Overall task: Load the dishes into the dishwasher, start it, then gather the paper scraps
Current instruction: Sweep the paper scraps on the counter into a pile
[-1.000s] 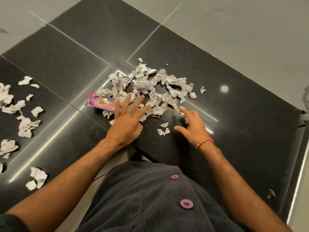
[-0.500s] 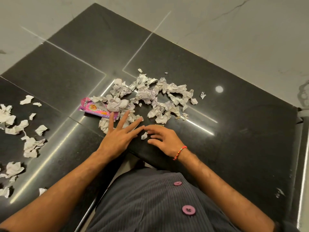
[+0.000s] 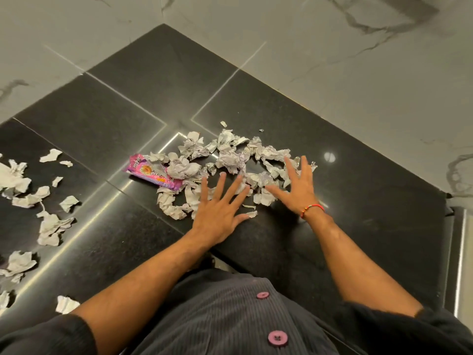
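Many crumpled white paper scraps (image 3: pixel 230 160) heaped mid-frame on glossy black stone counter (image 3: pixel 358 201). Left hand (image 3: pixel 217 208) and right hand (image 3: pixel 298 188) flat, fingers spread, touching pile's near edge. Half a second ago they met fingertip to fingertip; now apart. Pink glossy wrapper (image 3: pixel 151 172) at pile's left; loose scraps (image 3: pixel 48 226) far left.

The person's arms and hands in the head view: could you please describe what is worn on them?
Both forearms are bare. The right hand has a thin red thread bracelet with a few small beads at the wrist. The left hand wears nothing. Dark sleeves cover the upper arms, matching a dark ribbed shirt with round pink buttons.
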{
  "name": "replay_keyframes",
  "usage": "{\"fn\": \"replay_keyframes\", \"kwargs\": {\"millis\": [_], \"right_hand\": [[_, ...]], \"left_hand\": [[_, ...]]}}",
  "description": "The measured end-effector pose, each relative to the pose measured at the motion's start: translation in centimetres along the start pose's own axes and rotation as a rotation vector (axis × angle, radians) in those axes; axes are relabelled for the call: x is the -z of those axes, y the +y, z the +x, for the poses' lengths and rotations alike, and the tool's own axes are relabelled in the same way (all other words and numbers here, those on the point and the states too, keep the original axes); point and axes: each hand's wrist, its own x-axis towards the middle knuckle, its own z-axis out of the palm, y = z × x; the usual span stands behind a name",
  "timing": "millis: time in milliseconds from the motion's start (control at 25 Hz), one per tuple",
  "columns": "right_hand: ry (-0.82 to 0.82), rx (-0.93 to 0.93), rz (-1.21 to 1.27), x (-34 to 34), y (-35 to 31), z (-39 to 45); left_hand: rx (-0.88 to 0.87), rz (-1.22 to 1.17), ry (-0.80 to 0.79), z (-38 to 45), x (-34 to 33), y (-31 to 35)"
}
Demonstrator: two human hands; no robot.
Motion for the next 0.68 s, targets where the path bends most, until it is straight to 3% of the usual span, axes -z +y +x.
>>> {"fn": "replay_keyframes", "kwargs": {"millis": [160,360,480,560,680], "right_hand": [[-0.025,0.171,-0.294,-5.7,-3.8,-1.1],[-0.028,0.399,-0.236,-11.2,-11.3,-3.9],[-0.063,0.47,0.023,-11.2,-13.5,-3.8],[0.045,0.417,0.291,-9.2,-12.4,-3.0],[0.344,0.292,0.364,-5.0,-7.6,-1.1]], "left_hand": [[0.044,0.023,0.046,-3.1,-1.5,-5.0],[0.196,-0.008,0.083,-8.2,-2.0,-10.5],[0.383,-0.196,0.163,-9.7,-1.6,-10.6],[0.363,-0.308,0.234,-8.6,-0.5,-8.8],[0.119,-0.233,0.229,-5.3,0.3,-4.0]]}}
